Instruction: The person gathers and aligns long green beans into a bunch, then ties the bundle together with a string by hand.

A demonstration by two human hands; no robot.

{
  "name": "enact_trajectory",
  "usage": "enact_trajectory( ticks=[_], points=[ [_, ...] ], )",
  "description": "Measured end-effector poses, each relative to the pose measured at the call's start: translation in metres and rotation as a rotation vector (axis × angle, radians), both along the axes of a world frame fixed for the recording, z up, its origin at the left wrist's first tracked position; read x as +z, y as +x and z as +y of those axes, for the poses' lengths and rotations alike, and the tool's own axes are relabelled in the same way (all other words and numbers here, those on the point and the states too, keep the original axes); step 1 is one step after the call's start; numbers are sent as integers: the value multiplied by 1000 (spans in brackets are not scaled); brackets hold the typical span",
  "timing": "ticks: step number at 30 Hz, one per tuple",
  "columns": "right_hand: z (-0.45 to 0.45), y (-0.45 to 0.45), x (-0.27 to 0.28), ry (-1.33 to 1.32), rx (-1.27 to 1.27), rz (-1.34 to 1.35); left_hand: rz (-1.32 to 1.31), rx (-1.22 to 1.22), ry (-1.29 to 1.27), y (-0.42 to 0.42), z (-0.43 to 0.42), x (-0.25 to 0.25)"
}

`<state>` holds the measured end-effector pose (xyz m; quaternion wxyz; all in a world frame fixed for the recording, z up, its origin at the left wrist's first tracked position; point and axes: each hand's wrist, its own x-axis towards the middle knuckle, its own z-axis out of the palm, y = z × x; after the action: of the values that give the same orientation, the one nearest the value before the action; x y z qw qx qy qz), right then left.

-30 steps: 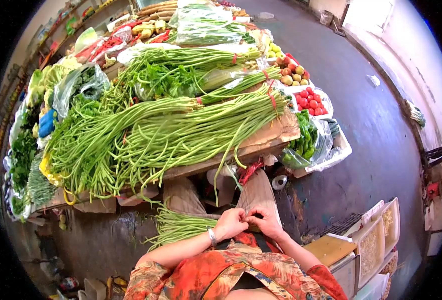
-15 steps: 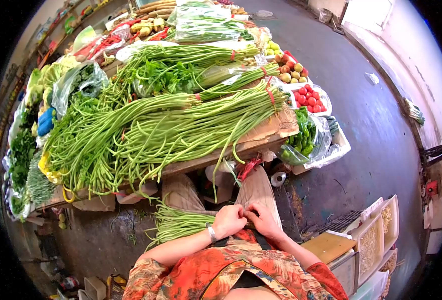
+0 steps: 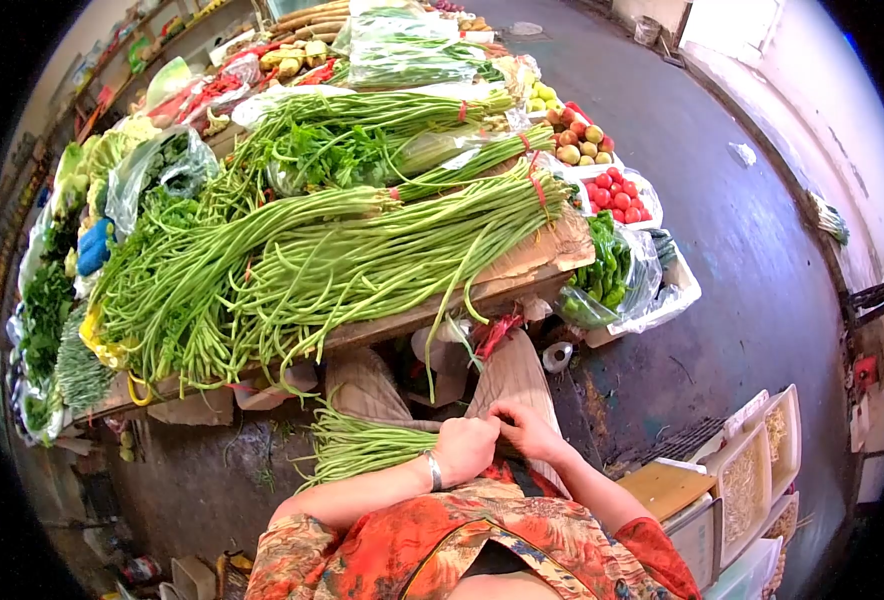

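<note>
A bunch of long green yardlong beans (image 3: 367,442) lies across my lap, its loose tips toward the left and its other end hidden behind my left hand and forearm. My left hand (image 3: 465,452), a bracelet at its wrist, is closed right by that hidden end. Against it, fingertips nearly touching, is my right hand (image 3: 527,432), its fingers pinched together. Whatever is between the fingers of both hands is too small or hidden to make out. Ahead, on a wooden table (image 3: 412,325), lie tied bundles of yardlong beans (image 3: 362,265) with red bands near their ends.
Beyond the bundles are leafy greens (image 3: 322,150) and bagged vegetables. At the table's right corner stand tomatoes (image 3: 617,195) in a white box and green peppers (image 3: 602,265). Plastic bins (image 3: 742,485) and a wooden board (image 3: 665,490) are close by my right elbow.
My left hand has shifted slightly right and down, its back turned more upward. My right hand has moved a little up and left, and both remain together at the bunch's end.
</note>
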<state>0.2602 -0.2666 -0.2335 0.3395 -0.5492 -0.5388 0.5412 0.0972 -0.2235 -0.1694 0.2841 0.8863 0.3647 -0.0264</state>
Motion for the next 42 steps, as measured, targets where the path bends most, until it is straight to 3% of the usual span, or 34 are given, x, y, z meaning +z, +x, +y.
enact_trajectory(
  ticks=[3,5,17,29,39,42],
  points=[
    [1,1,6,-28,9,52,-88,110,-34,-2,0,-1],
    [0,-1,18,-114,-87,264,-144,155,-80,-4,3,2],
    [-4,9,25,0,50,52,-164,282,-236,-8,6,-4],
    [1,12,21,160,202,-208,-83,90,-40,-3,2,1],
    [-5,12,-21,242,139,-226,25,-160,76,2,2,3],
    [-2,13,-2,99,165,-159,99,-176,68,3,1,5]
  ],
)
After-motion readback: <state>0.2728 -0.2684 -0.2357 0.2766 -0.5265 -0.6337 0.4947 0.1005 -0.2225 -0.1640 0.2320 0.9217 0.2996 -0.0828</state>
